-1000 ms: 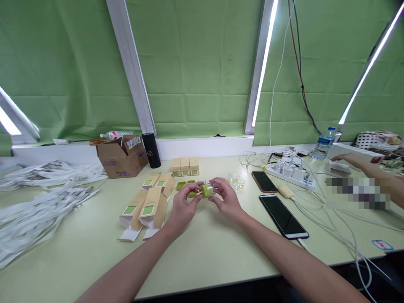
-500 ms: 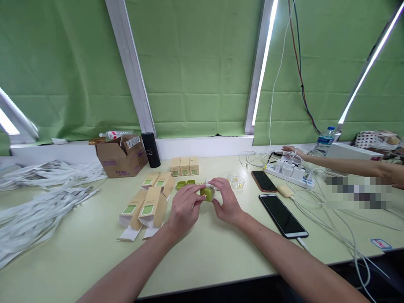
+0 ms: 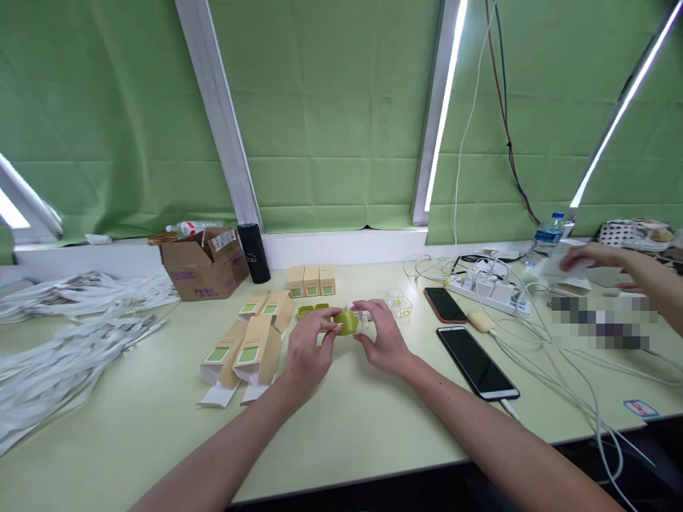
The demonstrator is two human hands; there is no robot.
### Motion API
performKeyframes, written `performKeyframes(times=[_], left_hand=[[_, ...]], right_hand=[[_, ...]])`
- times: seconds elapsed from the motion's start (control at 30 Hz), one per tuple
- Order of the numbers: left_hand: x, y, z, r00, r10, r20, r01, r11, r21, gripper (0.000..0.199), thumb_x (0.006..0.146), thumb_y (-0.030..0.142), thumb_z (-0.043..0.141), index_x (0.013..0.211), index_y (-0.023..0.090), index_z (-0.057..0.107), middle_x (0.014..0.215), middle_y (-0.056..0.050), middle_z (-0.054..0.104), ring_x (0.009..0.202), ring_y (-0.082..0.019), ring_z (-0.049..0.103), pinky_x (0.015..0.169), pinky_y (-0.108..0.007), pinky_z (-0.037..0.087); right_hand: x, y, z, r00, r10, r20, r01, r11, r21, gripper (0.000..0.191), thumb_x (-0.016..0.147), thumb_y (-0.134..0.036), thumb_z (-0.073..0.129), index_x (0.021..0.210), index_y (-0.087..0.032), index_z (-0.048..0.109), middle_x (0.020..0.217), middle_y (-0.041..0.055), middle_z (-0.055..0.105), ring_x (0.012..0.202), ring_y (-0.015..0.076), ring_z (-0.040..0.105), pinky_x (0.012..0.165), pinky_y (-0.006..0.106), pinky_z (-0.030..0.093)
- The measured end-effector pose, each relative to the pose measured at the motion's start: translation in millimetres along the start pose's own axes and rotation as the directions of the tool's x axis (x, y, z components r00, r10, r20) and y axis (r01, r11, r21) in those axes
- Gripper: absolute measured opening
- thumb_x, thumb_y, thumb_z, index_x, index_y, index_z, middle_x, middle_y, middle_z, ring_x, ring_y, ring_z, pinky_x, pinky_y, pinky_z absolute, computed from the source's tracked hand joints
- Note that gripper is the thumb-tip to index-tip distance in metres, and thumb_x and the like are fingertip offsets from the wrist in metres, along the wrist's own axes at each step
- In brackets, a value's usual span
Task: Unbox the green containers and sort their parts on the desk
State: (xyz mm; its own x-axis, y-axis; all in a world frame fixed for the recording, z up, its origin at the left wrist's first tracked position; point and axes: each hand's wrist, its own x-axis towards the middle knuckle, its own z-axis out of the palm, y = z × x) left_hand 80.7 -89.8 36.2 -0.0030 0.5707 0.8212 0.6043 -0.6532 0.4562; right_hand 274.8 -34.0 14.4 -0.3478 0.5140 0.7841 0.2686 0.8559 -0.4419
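Observation:
My left hand pinches a small rounded green case by its left side. My right hand has thumb and fingertips around a clear plastic piece at the case's right side. Whether the two pieces touch, I cannot tell. Just behind my left hand, small green cases lie on the table, partly covered by my fingers. Beyond my right hand are small clear containers with yellowish bits in them. Several cardboard boxes with green labels lie to the left, some with flaps out.
Small boxes stand in a row at the back, near a black cylinder and an open carton. White straps spread far left. Two phones, cables and a power strip lie right, where another person's hand reaches in.
The green case has turned in my fingers, and the clear piece shows more at its right. The other person's hand has moved right, from the power strip to a white object.

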Motion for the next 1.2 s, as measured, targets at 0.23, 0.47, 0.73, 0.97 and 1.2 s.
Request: performKeyframes(times=[0.23, 0.47, 0.73, 0.97, 1.2], left_hand=[[12.2, -6.5, 0.1, 0.890, -0.451, -0.067, 0.379, 0.814, -0.441, 0.028, 0.086, 0.043, 0.077, 0.087, 0.020, 0.060, 0.110, -0.014, 0.079, 0.106, -0.026, 0.075, 0.093, -0.043, 0.060], [17.9, -16.9, -0.9, 0.725, -0.688, -0.002, 0.575, 0.608, -0.547, 0.044, 0.073, 0.049, 0.088, 0.089, 0.017, 0.062, 0.091, -0.008, 0.078, 0.084, -0.023, 0.077, 0.081, -0.039, 0.063], [17.1, -22.7, 1.5, 0.616, -0.778, 0.120, 0.627, 0.393, -0.673, 0.035, 0.073, 0.032, 0.087, 0.091, 0.016, 0.061, 0.086, -0.006, 0.078, 0.076, -0.020, 0.075, 0.073, -0.035, 0.064], [18.7, -18.8, -0.8, 0.589, -0.786, 0.186, 0.643, 0.317, -0.697, 0.026, 0.075, 0.020, 0.079, 0.093, 0.016, 0.061, 0.087, -0.009, 0.079, 0.077, -0.021, 0.076, 0.076, -0.036, 0.063], [17.5, -18.4, -0.6, 0.591, -0.782, 0.200, 0.643, 0.306, -0.702, 0.027, 0.073, 0.019, 0.078, 0.093, 0.016, 0.060, 0.089, -0.010, 0.079, 0.079, -0.023, 0.077, 0.078, -0.039, 0.063]], right_hand=[[0.9, 7.7, -3.4, 0.985, 0.144, -0.098, -0.140, 0.989, 0.048, 0.058, 0.080, -0.012, 0.067, 0.134, -0.027, 0.053, 0.126, 0.0089, 0.067, 0.117, 0.0298, 0.062, 0.102, 0.051, 0.053], [6.8, 12.7, -13.9, 0.987, 0.111, -0.117, -0.117, 0.992, -0.045, 0.051, 0.080, -0.012, 0.066, 0.128, -0.027, 0.059, 0.126, 0.0097, 0.067, 0.120, 0.0311, 0.062, 0.105, 0.052, 0.051], [20.1, 42.8, -51.6, 0.978, 0.198, -0.064, -0.208, 0.901, -0.380, 0.047, 0.076, -0.010, 0.065, 0.121, -0.024, 0.064, 0.128, 0.0105, 0.062, 0.116, 0.0314, 0.061, 0.104, 0.052, 0.048], [13.5, 54.2, -52.1, 0.948, 0.308, 0.077, -0.198, 0.765, -0.613, 0.045, 0.075, -0.012, 0.071, 0.119, -0.024, 0.070, 0.129, 0.0119, 0.057, 0.128, 0.0341, 0.047, 0.108, 0.051, 0.041], [8.6, 62.8, -47.5, 0.908, 0.404, 0.113, -0.226, 0.697, -0.680, 0.051, 0.075, -0.011, 0.070, 0.124, -0.025, 0.072, 0.135, 0.0127, 0.054, 0.134, 0.0349, 0.038, 0.116, 0.052, 0.032]])
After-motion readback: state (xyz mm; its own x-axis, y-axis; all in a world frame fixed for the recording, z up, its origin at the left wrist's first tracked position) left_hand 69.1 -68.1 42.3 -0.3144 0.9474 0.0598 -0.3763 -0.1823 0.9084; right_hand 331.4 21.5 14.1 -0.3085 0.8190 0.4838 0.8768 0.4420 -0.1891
